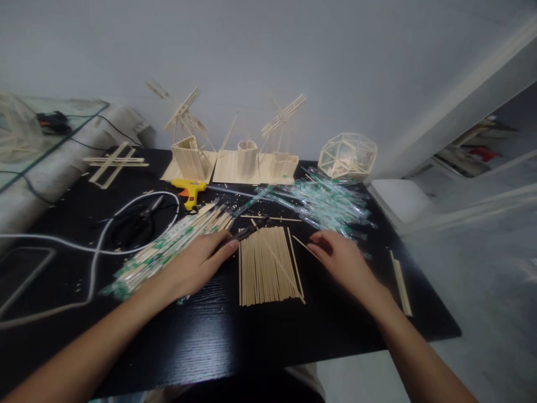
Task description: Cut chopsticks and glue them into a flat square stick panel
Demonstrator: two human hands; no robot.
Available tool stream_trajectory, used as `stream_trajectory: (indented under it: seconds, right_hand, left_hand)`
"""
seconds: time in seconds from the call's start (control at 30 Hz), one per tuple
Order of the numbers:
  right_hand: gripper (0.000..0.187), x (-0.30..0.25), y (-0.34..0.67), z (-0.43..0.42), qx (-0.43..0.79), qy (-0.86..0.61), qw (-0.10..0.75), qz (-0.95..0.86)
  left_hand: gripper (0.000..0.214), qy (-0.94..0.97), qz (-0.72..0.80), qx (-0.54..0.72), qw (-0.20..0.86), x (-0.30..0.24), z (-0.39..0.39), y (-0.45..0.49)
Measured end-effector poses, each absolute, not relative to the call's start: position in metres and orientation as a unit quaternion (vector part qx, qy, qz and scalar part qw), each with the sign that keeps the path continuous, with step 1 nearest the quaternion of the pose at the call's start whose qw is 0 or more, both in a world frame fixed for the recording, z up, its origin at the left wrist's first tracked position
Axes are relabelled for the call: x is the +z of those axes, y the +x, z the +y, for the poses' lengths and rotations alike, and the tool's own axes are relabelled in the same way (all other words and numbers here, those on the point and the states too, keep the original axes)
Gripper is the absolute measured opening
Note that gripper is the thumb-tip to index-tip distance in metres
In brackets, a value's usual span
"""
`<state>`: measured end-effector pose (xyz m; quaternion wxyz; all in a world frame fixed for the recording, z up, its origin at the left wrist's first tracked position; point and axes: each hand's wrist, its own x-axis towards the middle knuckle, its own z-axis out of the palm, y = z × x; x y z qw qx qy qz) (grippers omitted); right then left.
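A flat row of bare wooden sticks (267, 264) lies side by side on the black table (235, 336) between my hands. My left hand (200, 261) rests palm down just left of the row, fingers stretched toward its upper left corner and a dark tool (247, 230) lying there. My right hand (340, 260) lies to the right of the row, fingers curled, its fingertips on a single thin stick (305, 247). A heap of wrapped chopsticks (168, 249) runs under my left wrist.
A yellow glue gun (189, 190), black scissors (138, 221) and a white cable (94, 252) are at the left. Stick-built windmill models (235, 159) and a wire polyhedron (347, 155) stand at the back. Empty plastic wrappers (323, 204) pile at the right; two sticks (400, 285) lie near the right edge.
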<state>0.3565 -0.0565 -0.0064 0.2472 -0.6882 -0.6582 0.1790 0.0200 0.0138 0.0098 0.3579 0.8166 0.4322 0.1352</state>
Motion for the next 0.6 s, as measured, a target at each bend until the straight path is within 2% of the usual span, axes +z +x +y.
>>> stream_trajectory:
  seconds: [0.07, 0.27, 0.6]
  right_hand:
    - [0.011, -0.001, 0.338, -0.051, 0.189, -0.630, 0.303, -0.690]
    - [0.022, 0.009, 0.272, -0.030, 0.414, -0.519, 0.400, -0.632]
    - [0.016, 0.014, 0.232, -0.007, 0.383, -0.502, 0.461, -0.624]
  left_hand:
    - [0.045, 0.818, 0.426, 0.143, 0.359, 0.007, 0.013, 0.021]
    - [0.048, 0.814, 0.444, 0.159, 0.339, 0.001, 0.011, 0.022]
    - [0.052, 0.799, 0.514, 0.191, 0.247, -0.007, 0.009, 0.011]
